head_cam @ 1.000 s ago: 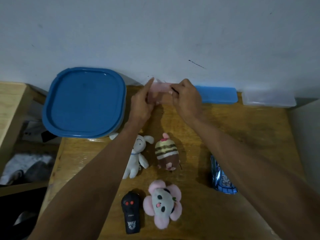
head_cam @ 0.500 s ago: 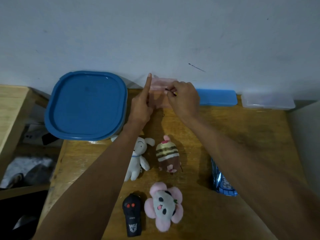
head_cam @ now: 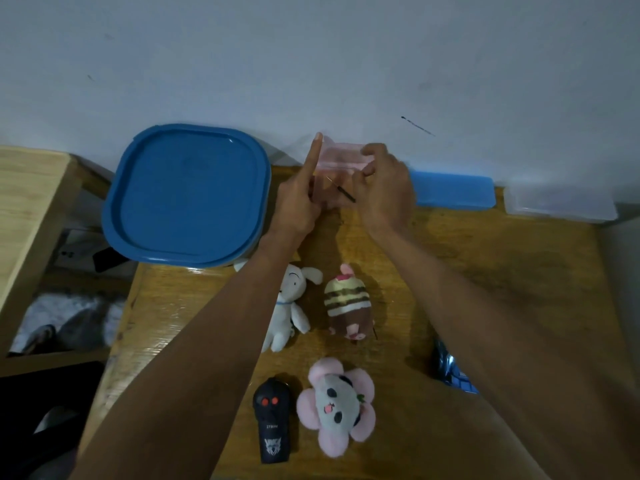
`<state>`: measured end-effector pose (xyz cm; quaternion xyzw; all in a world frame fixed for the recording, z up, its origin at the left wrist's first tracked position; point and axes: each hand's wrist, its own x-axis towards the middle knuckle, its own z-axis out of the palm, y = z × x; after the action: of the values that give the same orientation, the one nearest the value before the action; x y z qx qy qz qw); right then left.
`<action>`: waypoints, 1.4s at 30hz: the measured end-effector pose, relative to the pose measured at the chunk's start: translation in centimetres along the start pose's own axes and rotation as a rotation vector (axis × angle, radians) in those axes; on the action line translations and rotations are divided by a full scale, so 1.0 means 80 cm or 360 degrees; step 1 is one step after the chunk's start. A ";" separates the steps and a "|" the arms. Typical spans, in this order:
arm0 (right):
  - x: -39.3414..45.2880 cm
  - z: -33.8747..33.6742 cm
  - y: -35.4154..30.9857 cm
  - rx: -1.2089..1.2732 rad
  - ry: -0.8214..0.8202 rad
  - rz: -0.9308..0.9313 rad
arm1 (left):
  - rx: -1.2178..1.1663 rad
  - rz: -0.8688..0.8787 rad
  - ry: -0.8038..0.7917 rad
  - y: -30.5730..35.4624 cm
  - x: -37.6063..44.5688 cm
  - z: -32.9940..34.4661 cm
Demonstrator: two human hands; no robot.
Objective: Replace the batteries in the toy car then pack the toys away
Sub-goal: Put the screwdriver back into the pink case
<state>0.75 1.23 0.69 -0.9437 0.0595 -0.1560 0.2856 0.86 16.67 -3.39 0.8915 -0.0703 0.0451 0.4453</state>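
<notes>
A small pink see-through box is held at the back of the wooden table, close to the wall. My left hand grips its left side with the index finger pointing straight up. My right hand is at its right side, fingers on the box's top edge, and pinches a thin dark-handled tool that slants across the front of the box. Nearer me lie a white rabbit plush, a striped cake plush, a pink flower plush and a black remote control. No toy car is in view.
A large container with a blue lid stands at the back left, overhanging the table edge. A flat blue box and a clear box sit along the wall at the right. A blue foil pack lies partly under my right forearm.
My left index finger has straightened to point up along the box. My right fingers have moved to the box's top edge, and the thin tool now shows between my hands.
</notes>
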 end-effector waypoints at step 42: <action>-0.037 -0.037 -0.102 0.0376 -0.0217 0.0272 | 0.0085 -0.0030 0.0354 0.083 -0.032 -0.151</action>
<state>-2.87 7.04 6.81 -0.9034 0.1011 -0.0726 0.4104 -3.00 22.59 8.71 0.8932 -0.0109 0.1414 0.4267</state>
